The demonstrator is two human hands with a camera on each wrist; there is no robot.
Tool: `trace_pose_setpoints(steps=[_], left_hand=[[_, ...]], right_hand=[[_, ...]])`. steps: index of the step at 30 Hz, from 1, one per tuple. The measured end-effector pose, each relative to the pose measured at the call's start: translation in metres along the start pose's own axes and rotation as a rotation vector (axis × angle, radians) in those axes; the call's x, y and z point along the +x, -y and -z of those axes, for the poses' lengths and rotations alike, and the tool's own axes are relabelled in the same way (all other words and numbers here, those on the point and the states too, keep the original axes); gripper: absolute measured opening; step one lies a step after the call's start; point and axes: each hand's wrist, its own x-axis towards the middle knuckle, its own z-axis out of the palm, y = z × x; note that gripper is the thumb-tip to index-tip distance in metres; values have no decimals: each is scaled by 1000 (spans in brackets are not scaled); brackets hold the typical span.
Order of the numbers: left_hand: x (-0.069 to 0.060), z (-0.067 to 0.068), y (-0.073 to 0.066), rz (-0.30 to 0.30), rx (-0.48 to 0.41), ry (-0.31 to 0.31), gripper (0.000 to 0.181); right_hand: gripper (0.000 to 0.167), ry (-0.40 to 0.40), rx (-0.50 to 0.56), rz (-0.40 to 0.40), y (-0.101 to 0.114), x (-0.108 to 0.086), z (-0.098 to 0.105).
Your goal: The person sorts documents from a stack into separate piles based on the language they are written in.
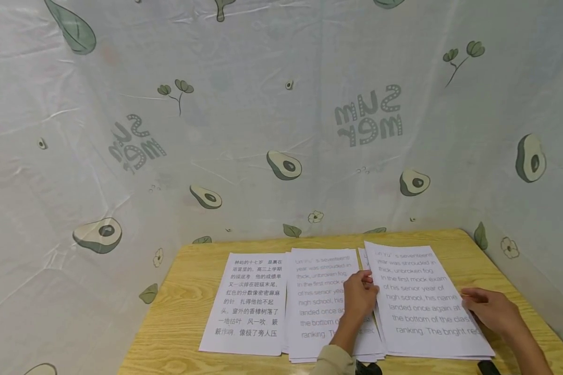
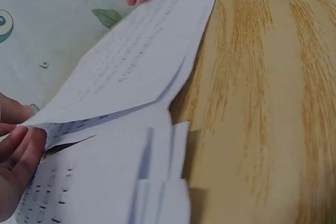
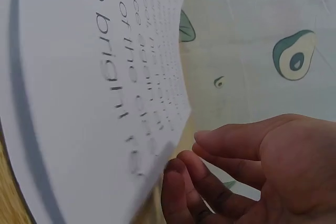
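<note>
Three groups of printed sheets lie side by side on a wooden table. My left hand [image 1: 360,297] reaches across the middle stack [image 1: 316,307], which bears English text, and pinches the left edge of the top sheet of paper [image 1: 417,297] on the right stack. In the left wrist view that sheet [image 2: 131,61] is lifted and bowed, with printed paper showing underneath. At the sheet's right edge is my right hand [image 1: 490,310]. Its loosely bent fingers [image 3: 176,182] touch or nearly touch the edge, with no paper visible between thumb and fingertips.
A stack of sheets with Chinese text [image 1: 248,302] lies on the left. The yellow wood-grain table [image 1: 169,291] ends at a pale curtain [image 1: 244,130] printed with avocados and leaves. Dark objects [image 1: 488,367] show by the wrists at the bottom edge.
</note>
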Motion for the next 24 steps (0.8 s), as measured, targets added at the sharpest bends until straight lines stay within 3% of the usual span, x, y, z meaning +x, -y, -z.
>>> trace_pose_setpoints(steps=[6, 14, 24], left_hand=[[0, 19, -6, -72, -19, -12, 39], [-2, 48, -3, -88, -41, -27, 41], [-3, 96, 10, -123, 9, -18, 43]], right_hand=[[52, -29, -55, 28, 10, -8, 4], [56, 51, 166, 46, 39, -11, -12], [56, 143, 280, 94, 74, -7, -35]])
